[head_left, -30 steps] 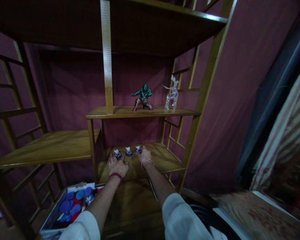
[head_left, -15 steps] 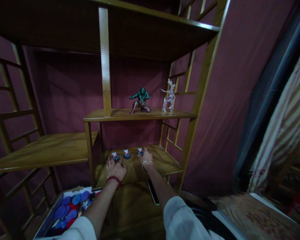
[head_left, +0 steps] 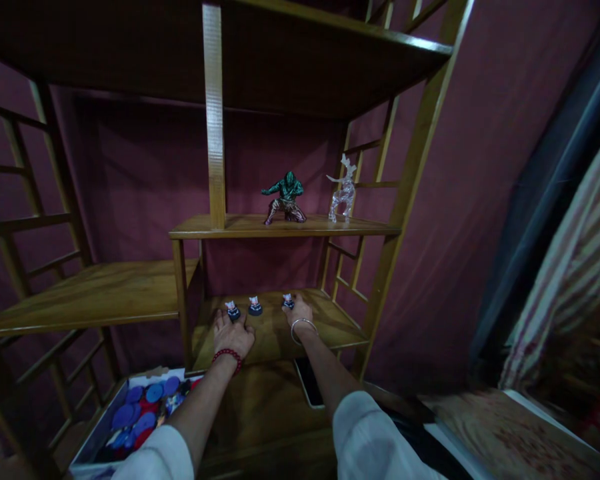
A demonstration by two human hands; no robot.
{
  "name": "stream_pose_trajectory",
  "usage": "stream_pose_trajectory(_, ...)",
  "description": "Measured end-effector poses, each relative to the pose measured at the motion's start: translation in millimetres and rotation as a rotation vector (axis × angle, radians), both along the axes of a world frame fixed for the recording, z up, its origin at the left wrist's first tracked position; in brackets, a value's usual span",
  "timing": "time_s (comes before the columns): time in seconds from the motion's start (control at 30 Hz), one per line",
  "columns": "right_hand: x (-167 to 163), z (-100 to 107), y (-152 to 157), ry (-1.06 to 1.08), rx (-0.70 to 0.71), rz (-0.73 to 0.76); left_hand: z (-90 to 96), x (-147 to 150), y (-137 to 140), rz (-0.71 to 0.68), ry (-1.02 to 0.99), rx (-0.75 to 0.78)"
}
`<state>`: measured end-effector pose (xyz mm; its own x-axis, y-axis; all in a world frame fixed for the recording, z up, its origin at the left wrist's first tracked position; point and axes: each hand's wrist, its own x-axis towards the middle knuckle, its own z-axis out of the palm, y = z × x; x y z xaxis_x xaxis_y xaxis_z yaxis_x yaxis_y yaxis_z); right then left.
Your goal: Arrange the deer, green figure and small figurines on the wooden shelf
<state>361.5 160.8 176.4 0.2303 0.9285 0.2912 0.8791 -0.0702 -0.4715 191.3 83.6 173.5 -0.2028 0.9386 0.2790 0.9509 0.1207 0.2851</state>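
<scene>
Three small white-and-dark figurines on round black bases stand on the lower wooden shelf (head_left: pixel 270 340). My left hand (head_left: pixel 234 337), with a red bead bracelet, has its fingers at the base of the left figurine (head_left: pixel 233 309), gripping it low down. The middle figurine (head_left: pixel 255 305) stands free, a little to the right. At the right, my right hand (head_left: pixel 300 312), wearing a silver bangle, closes its fingers on the right figurine (head_left: pixel 287 301); its fingertips are partly hidden.
Above, a shelf board (head_left: pixel 285 230) carries a green crouching figure (head_left: pixel 285 198) and a clear deer ornament (head_left: pixel 343 190). A phone (head_left: pixel 309 383) lies below my right forearm. At lower left stands a box (head_left: pixel 93 427) of blue and red pieces. A wooden post (head_left: pixel 214 120) rises left of centre.
My right hand and the right figurine have moved slightly right, away from the middle one. My left hand and the other two figurines stay about where they were. The view has shifted a little.
</scene>
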Motion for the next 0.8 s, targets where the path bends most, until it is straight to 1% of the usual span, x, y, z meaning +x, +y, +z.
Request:
stream_pose_trajectory(0.17,-0.8,0.7,-0.9,-0.007,-0.001,0.003,-1.8,-0.6,2.0,0.002,-0.005,0.005)
stream_pose_trajectory(0.47,-2.3,2.2,-3.8,-0.012,-0.018,-0.014,0.3,0.6,0.7,0.002,-0.009,0.0)
stream_pose_trajectory(0.67,-3.0,2.5,-5.4,-0.048,-0.011,-0.011,-1.2,0.0,0.8,0.003,-0.016,0.005)
stream_pose_trajectory(0.8,-3.1,2.3,-7.8,-0.072,-0.008,-0.02,0.8,0.4,-3.0,0.002,-0.015,0.016)
